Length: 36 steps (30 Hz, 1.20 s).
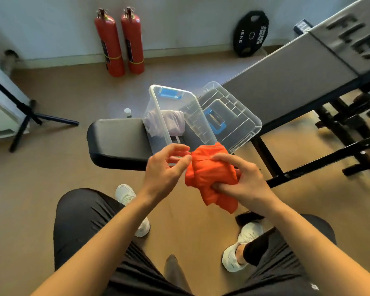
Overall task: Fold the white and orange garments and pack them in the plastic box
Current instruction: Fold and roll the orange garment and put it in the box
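A bunched, folded orange garment hangs in the air in front of the bench, gripped by my right hand from the right side and below. My left hand is just left of it, fingers spread, fingertips touching or nearly touching its left edge. Beyond the hands a clear plastic box with a blue handle stands on the black bench seat. The white garment lies inside the box. The box's clear lid with a blue latch lies beside it to the right.
A grey inclined bench pad runs to the upper right on a black frame. Two red fire extinguishers and a black weight plate stand against the wall. A black stand is on the left. My knees and white shoes are below.
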Each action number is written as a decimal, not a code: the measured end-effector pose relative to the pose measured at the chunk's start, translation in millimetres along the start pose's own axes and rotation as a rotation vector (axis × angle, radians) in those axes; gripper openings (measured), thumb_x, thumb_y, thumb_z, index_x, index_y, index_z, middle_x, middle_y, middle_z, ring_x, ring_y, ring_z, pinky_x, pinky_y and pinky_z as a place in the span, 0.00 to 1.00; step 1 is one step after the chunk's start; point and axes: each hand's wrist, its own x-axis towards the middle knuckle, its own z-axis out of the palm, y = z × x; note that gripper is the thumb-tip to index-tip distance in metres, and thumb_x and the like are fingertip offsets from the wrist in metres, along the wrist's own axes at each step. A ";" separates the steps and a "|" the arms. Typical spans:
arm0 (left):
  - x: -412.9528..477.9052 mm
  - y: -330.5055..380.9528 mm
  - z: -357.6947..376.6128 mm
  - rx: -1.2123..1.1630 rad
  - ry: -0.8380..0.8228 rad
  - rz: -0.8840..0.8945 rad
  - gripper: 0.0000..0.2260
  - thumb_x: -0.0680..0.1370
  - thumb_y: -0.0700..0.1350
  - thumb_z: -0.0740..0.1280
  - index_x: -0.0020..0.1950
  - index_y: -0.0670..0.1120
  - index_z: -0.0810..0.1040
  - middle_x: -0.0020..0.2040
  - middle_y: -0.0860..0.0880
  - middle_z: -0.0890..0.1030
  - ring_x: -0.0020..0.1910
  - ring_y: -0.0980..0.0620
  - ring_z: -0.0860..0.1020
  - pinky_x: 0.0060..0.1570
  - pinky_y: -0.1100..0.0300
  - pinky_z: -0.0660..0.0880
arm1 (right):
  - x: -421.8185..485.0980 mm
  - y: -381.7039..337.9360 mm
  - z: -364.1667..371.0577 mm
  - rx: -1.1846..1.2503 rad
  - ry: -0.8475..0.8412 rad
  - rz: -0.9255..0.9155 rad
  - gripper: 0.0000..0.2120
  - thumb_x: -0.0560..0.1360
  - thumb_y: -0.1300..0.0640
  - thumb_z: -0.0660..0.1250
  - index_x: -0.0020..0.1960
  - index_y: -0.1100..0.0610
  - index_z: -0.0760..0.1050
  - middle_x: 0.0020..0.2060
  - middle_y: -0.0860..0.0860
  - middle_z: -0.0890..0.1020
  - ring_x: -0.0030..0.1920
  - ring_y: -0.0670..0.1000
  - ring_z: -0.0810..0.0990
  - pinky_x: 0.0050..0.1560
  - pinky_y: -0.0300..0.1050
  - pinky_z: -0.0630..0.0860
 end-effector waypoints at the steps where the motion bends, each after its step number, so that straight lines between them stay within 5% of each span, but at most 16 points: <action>1: 9.2 1.1 -7.1 0.034 0.106 0.034 0.10 0.75 0.51 0.70 0.54 0.50 0.84 0.46 0.54 0.85 0.42 0.57 0.83 0.42 0.63 0.80 | 10.3 -1.5 -6.3 0.003 0.031 0.013 0.29 0.63 0.56 0.78 0.61 0.39 0.79 0.52 0.46 0.82 0.52 0.50 0.81 0.55 0.54 0.79; 4: 42.9 0.4 -26.6 0.144 0.305 0.088 0.13 0.74 0.52 0.73 0.54 0.47 0.83 0.45 0.50 0.84 0.37 0.57 0.79 0.39 0.67 0.77 | 44.0 -6.4 -24.2 0.024 0.065 -0.002 0.29 0.66 0.63 0.80 0.62 0.44 0.79 0.51 0.48 0.82 0.48 0.51 0.81 0.52 0.53 0.80; 7: 79.5 -13.0 -33.4 0.245 0.233 0.001 0.31 0.69 0.63 0.72 0.67 0.48 0.77 0.62 0.47 0.80 0.55 0.48 0.80 0.53 0.57 0.80 | 82.2 -11.5 -37.3 -0.007 0.068 -0.028 0.29 0.67 0.66 0.78 0.63 0.44 0.78 0.53 0.47 0.82 0.49 0.48 0.81 0.53 0.50 0.81; 10: 100.0 -30.2 -31.0 0.300 0.126 -0.097 0.41 0.67 0.61 0.71 0.77 0.48 0.66 0.71 0.45 0.74 0.66 0.44 0.76 0.66 0.46 0.75 | 121.6 -14.9 -35.5 -0.103 0.003 -0.047 0.30 0.66 0.65 0.77 0.64 0.43 0.77 0.58 0.48 0.80 0.55 0.49 0.80 0.58 0.49 0.79; 13: 100.9 -44.4 -26.5 0.176 0.117 -0.082 0.40 0.70 0.56 0.72 0.79 0.48 0.64 0.72 0.46 0.75 0.67 0.48 0.77 0.66 0.49 0.76 | 155.6 -12.4 -20.8 -0.289 -0.173 -0.066 0.31 0.67 0.65 0.77 0.66 0.45 0.76 0.60 0.46 0.78 0.57 0.43 0.75 0.58 0.39 0.75; 16: 93.7 -52.7 -25.2 0.070 0.137 -0.017 0.35 0.74 0.57 0.71 0.79 0.50 0.66 0.69 0.48 0.78 0.64 0.57 0.77 0.60 0.64 0.76 | 180.5 -4.9 1.8 -0.456 -0.423 -0.056 0.30 0.70 0.64 0.75 0.68 0.43 0.75 0.64 0.47 0.75 0.60 0.46 0.73 0.55 0.32 0.70; 19: 89.8 -57.0 -32.2 -0.042 0.192 0.006 0.32 0.73 0.58 0.66 0.76 0.50 0.70 0.63 0.51 0.82 0.60 0.61 0.80 0.54 0.72 0.77 | 198.4 0.4 27.8 -0.592 -0.642 -0.039 0.30 0.70 0.66 0.73 0.66 0.41 0.75 0.63 0.49 0.75 0.60 0.52 0.75 0.56 0.45 0.77; 24: 81.5 -62.4 -47.0 -0.187 0.208 0.013 0.25 0.76 0.50 0.66 0.73 0.54 0.72 0.62 0.60 0.82 0.62 0.59 0.80 0.55 0.66 0.79 | 224.7 -1.1 63.6 -0.712 -0.857 -0.075 0.31 0.69 0.68 0.71 0.62 0.37 0.77 0.62 0.48 0.73 0.57 0.58 0.77 0.51 0.55 0.83; 27: 80.8 -67.3 -53.5 -0.235 0.200 0.001 0.23 0.77 0.47 0.66 0.73 0.55 0.72 0.64 0.56 0.82 0.64 0.53 0.80 0.58 0.59 0.79 | 241.9 -7.6 74.4 -0.771 -0.944 -0.104 0.28 0.70 0.64 0.72 0.61 0.36 0.77 0.66 0.50 0.73 0.59 0.61 0.77 0.50 0.57 0.84; 30: 81.4 -72.3 -56.0 -0.281 0.195 -0.014 0.24 0.78 0.42 0.66 0.75 0.50 0.71 0.66 0.51 0.81 0.65 0.50 0.80 0.58 0.61 0.79 | 254.1 -10.5 81.6 -0.909 -0.911 -0.200 0.31 0.71 0.65 0.71 0.67 0.38 0.75 0.72 0.51 0.68 0.67 0.63 0.71 0.61 0.62 0.78; 34: 79.8 -77.1 -55.6 -0.315 0.220 -0.027 0.26 0.78 0.43 0.65 0.77 0.47 0.69 0.67 0.50 0.80 0.66 0.51 0.79 0.57 0.64 0.78 | 241.0 -20.3 77.1 -1.141 -0.772 -0.319 0.28 0.71 0.43 0.70 0.70 0.33 0.69 0.75 0.47 0.61 0.71 0.60 0.63 0.69 0.65 0.64; 36: 79.1 -78.5 -55.6 -0.299 0.207 -0.026 0.26 0.78 0.46 0.65 0.77 0.49 0.69 0.67 0.51 0.80 0.66 0.52 0.79 0.60 0.58 0.80 | 231.2 -22.9 71.1 -1.201 -0.679 -0.346 0.31 0.69 0.33 0.67 0.71 0.33 0.68 0.75 0.47 0.62 0.71 0.61 0.61 0.69 0.64 0.63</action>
